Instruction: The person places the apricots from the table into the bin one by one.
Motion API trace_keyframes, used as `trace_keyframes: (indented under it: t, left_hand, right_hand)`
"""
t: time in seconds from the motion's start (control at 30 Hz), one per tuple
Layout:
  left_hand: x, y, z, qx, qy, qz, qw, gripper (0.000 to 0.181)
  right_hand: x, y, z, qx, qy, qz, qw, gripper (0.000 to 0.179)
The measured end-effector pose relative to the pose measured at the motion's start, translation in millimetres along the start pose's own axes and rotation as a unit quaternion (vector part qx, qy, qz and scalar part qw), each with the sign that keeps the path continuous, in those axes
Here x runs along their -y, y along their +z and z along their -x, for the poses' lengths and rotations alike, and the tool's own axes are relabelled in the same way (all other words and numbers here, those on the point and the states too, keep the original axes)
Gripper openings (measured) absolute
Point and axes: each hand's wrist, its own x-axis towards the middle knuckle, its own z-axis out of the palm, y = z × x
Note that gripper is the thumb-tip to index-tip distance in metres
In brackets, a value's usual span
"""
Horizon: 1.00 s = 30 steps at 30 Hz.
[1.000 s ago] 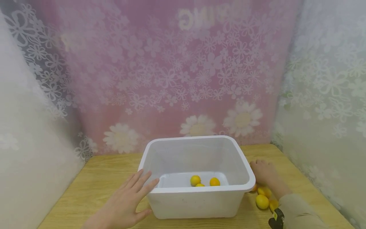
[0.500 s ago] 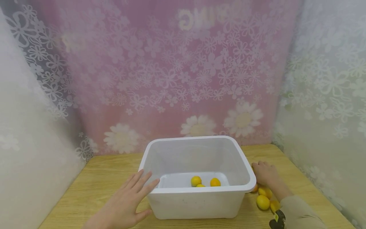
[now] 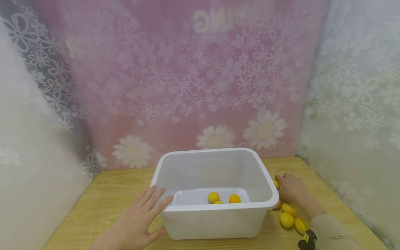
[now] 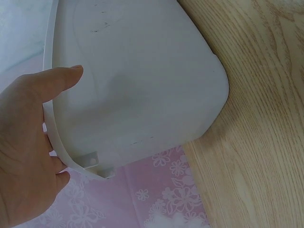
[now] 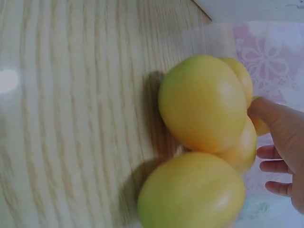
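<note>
A white plastic tub (image 3: 215, 222) stands on the wooden table, with several small yellow-orange fruits (image 3: 214, 198) on its floor. My left hand (image 3: 137, 215) rests at the tub's front left corner, fingers spread. In the left wrist view, its thumb (image 4: 59, 80) lies against the outer wall and the other fingertips show past the rim. Right of the tub, my right hand (image 3: 292, 188) holds a yellow fruit (image 3: 276, 183) between thumb and fingers, partly hidden. Nearer me lie more smooth yellow fruits (image 3: 286, 220), large in the right wrist view (image 5: 204, 104); their exact kind is unclear.
The wooden table (image 3: 118, 194) meets a pink flowered backdrop (image 3: 175, 86) at the back. Pale flowered sheets hang at the left (image 3: 34, 166) and right (image 3: 353, 146). A black wrist strap (image 3: 307, 239) sits on the right sleeve.
My right hand has shifted slightly, and the yellow fruit at its fingertips now shows more clearly. The sleeve has moved a little right, uncovering more of a near fruit. My left hand stays put.
</note>
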Motion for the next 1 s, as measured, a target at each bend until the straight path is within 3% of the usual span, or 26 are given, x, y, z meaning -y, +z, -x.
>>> trace_keyframes:
  t: [0.37, 0.53, 0.77, 1.0]
  left_hand:
    - [-0.8, 0.7, 0.4, 0.000, -0.009, -0.003, 1.0000, 0.089]
    - [-1.1, 0.3, 0.6, -0.007, 0.002, -0.005, 1.0000, 0.088]
    - [-1.0, -0.6, -0.9, -0.007, -0.004, -0.008, 0.9999, 0.088]
    - [-1.3, -2.6, -1.1, 0.011, -0.014, 0.004, 0.9998, 0.085]
  right_hand:
    - [-7.2, -14.6, 1.2, -0.058, -0.057, 0.008, 0.9966, 0.050]
    - [-8.5, -21.1, 1.1, -0.069, -0.075, 0.024, 0.9945, 0.048]
    - [-7.3, -45.4, -1.6, -0.069, -0.093, 0.053, 0.9918, 0.045]
    - [-4.6, -67.7, 0.6, -0.119, -0.141, 0.046, 0.9817, 0.042]
